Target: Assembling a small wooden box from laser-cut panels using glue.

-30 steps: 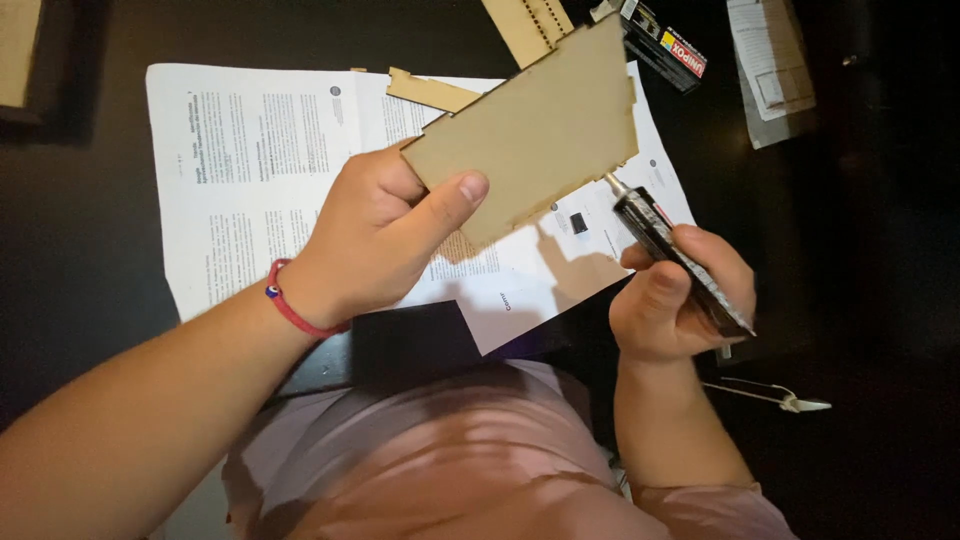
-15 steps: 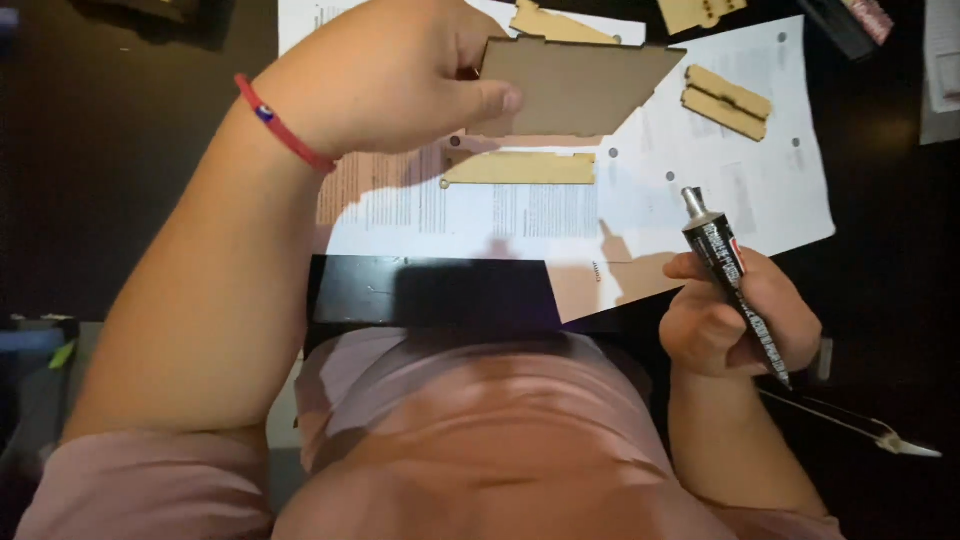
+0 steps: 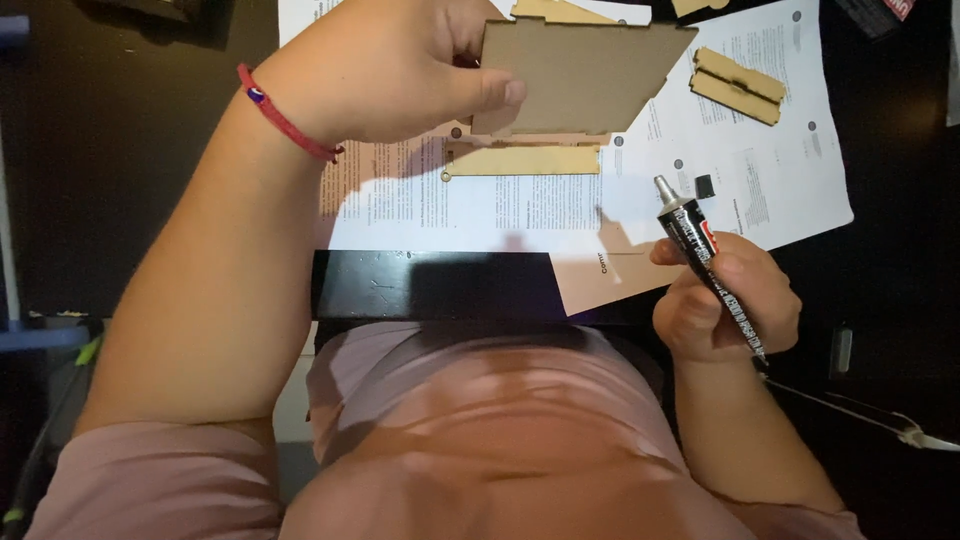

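My left hand (image 3: 400,65) grips a flat brown cardboard-like panel (image 3: 585,75) with an angled right edge, holding it above the printed paper sheets (image 3: 560,205); a red cord bracelet (image 3: 285,120) is on that wrist. My right hand (image 3: 725,300) holds a black glue tube (image 3: 705,260) with a metal-grey nozzle pointing up and left, just off the paper's lower right edge. Below the panel a thin light wooden strip (image 3: 525,160) lies on the paper.
A small slotted wooden piece (image 3: 738,85) lies on the paper at upper right, and more wooden parts show at the top edge. The dark table edge (image 3: 430,285) runs in front of my pink shirt. A thin pale-tipped tool (image 3: 880,425) lies at lower right.
The view has tilted down toward my body. My left hand keeps the panel and has lifted it toward the top of the view. My right hand still holds the tube.
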